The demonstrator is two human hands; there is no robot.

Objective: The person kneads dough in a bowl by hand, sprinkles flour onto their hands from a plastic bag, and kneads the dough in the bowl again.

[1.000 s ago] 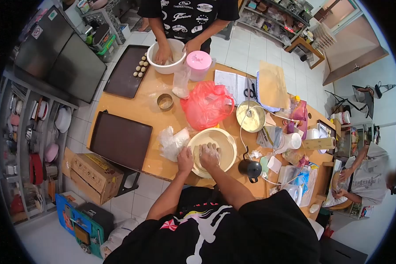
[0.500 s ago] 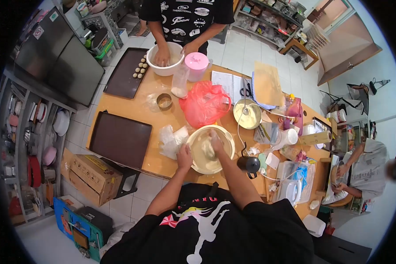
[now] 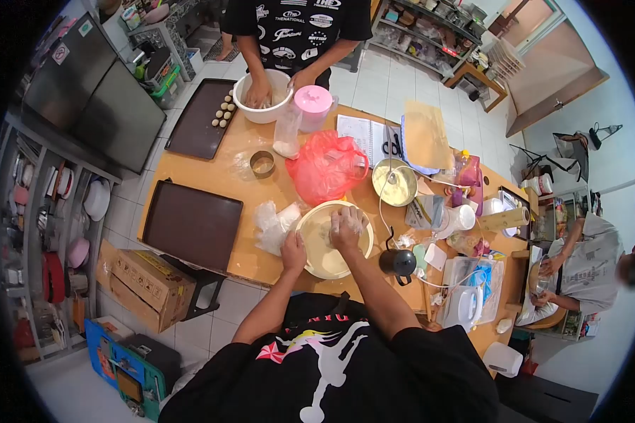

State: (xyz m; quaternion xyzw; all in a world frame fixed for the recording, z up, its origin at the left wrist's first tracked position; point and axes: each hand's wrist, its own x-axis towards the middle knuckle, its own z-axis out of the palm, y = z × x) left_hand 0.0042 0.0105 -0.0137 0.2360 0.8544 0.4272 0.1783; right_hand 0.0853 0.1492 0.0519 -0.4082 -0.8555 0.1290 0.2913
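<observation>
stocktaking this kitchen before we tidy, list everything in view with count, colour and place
cream bowl: 1, cream, near table edge
trays: 2, dark brown, left
dough balls: several, pale, far tray
white bowl: 1, white, far side
tub: 1, pink, beside white bowl
ring: 1, metallic, mid-table
bag: 1, red, mid-table
notebook: 1, white, far side
metal bowl: 1, silver, right of bag
kettle: 1, black, right of cream bowl
table: 1, tan, centre
carton: 1, brown, left floor
fridge: 1, grey, upper left
small clutter: uncountable, mixed, right and shelves
other people: 2 clearly, black and grey shirts, opposite and right
left hand: 1, bare, cream bowl's rim
right hand: 1, floury, over cream bowl
</observation>
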